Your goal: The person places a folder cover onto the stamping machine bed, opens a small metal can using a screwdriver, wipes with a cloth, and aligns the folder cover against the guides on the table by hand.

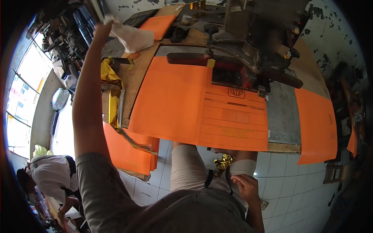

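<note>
On the workbench [133, 80], an orange folder [171, 103] lies open.

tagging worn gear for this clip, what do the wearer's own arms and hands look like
The left hand and right hand are both ungloved, and no watch or cable shows on either. The left arm has a plain grey-brown short sleeve; the right sleeve can't be made out. Blur hides whether the left hand wears rings.
</note>
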`<state>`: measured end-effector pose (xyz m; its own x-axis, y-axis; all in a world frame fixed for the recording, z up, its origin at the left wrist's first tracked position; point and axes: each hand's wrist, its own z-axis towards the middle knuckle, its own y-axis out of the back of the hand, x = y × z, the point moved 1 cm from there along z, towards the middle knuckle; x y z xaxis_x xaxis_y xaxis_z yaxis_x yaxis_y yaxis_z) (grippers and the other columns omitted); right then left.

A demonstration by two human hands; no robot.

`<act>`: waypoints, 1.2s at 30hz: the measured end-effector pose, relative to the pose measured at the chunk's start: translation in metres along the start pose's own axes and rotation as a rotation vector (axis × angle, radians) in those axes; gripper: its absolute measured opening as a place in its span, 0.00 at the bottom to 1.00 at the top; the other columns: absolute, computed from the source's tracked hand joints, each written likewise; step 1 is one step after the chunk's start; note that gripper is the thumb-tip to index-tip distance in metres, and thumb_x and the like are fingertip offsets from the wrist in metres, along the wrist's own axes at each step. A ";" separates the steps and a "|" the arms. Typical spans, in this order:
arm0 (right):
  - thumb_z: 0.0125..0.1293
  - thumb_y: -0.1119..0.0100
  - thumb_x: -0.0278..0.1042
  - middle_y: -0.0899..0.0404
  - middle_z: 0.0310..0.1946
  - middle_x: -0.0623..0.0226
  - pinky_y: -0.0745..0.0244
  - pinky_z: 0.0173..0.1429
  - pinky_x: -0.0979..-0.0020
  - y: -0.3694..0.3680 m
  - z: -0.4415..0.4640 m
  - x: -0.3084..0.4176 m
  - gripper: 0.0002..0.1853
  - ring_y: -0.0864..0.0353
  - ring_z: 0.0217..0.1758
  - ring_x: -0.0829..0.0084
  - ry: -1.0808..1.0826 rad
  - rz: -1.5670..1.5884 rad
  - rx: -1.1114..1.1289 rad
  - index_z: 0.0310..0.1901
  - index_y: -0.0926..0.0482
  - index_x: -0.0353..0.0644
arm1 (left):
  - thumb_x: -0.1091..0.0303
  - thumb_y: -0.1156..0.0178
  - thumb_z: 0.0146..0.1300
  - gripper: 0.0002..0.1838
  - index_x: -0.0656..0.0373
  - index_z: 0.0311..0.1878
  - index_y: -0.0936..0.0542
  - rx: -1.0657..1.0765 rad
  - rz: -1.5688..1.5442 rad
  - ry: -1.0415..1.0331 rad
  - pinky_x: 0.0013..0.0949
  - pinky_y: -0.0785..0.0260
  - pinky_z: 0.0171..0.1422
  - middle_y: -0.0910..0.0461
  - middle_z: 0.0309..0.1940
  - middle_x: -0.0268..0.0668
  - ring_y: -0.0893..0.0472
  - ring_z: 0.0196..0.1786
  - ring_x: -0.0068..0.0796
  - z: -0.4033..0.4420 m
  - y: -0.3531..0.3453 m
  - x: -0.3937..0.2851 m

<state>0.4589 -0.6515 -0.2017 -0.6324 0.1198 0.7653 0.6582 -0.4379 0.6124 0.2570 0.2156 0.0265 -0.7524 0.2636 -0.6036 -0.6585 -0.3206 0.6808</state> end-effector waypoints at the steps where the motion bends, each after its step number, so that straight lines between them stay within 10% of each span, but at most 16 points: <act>1: 0.73 0.30 0.23 0.09 0.43 0.59 0.12 0.46 0.63 0.007 0.002 0.000 0.08 0.05 0.42 0.62 0.020 -0.027 -0.014 0.51 0.10 0.37 | 0.29 0.33 0.69 0.51 0.59 0.83 0.30 0.042 0.014 -0.043 0.56 0.29 0.80 0.30 0.78 0.64 0.27 0.77 0.68 -0.039 0.002 -0.002; 3: 0.73 0.30 0.26 0.08 0.46 0.59 0.14 0.49 0.60 0.023 0.003 -0.002 0.10 0.06 0.47 0.60 0.056 -0.102 -0.091 0.53 0.10 0.38 | 0.31 0.27 0.65 0.49 0.55 0.80 0.25 0.124 0.036 -0.131 0.53 0.30 0.81 0.30 0.76 0.67 0.26 0.77 0.67 -0.123 0.006 -0.009; 5: 0.73 0.29 0.32 0.09 0.51 0.58 0.16 0.56 0.56 0.040 0.012 -0.006 0.12 0.07 0.54 0.56 0.099 -0.191 -0.218 0.55 0.09 0.38 | 0.56 0.25 0.73 0.30 0.60 0.72 0.21 0.077 -0.051 -0.789 0.48 0.26 0.76 0.20 0.67 0.56 0.19 0.71 0.50 -0.222 0.016 -0.006; 11: 0.76 0.30 0.42 0.21 0.77 0.58 0.40 0.84 0.45 0.084 0.086 -0.008 0.29 0.30 0.84 0.51 0.104 -0.542 -0.200 0.74 0.19 0.39 | 0.59 0.27 0.72 0.29 0.58 0.73 0.19 0.611 -0.007 -0.609 0.54 0.35 0.85 0.24 0.78 0.47 0.27 0.82 0.53 -0.457 0.069 -0.047; 17: 0.80 0.35 0.49 0.35 0.86 0.61 0.47 0.91 0.41 0.093 0.131 -0.028 0.35 0.41 0.91 0.54 0.013 -0.660 -0.008 0.82 0.29 0.42 | 0.52 0.32 0.74 0.36 0.53 0.82 0.24 0.725 0.103 -0.665 0.59 0.58 0.95 0.39 0.90 0.46 0.43 0.92 0.51 -0.489 0.050 -0.037; 36: 0.81 0.37 0.54 0.35 0.86 0.64 0.50 0.92 0.40 0.102 0.168 -0.039 0.35 0.44 0.92 0.56 0.022 -0.736 0.021 0.82 0.28 0.46 | 0.55 0.34 0.76 0.36 0.53 0.84 0.27 0.713 0.089 -0.664 0.55 0.58 0.96 0.41 0.91 0.44 0.47 0.93 0.48 -0.466 0.017 -0.047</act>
<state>0.6193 -0.5510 -0.1362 -0.9213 0.3582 0.1511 0.0682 -0.2337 0.9699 0.2874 -0.2268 -0.1268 -0.5110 0.7937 -0.3301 -0.2884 0.2035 0.9356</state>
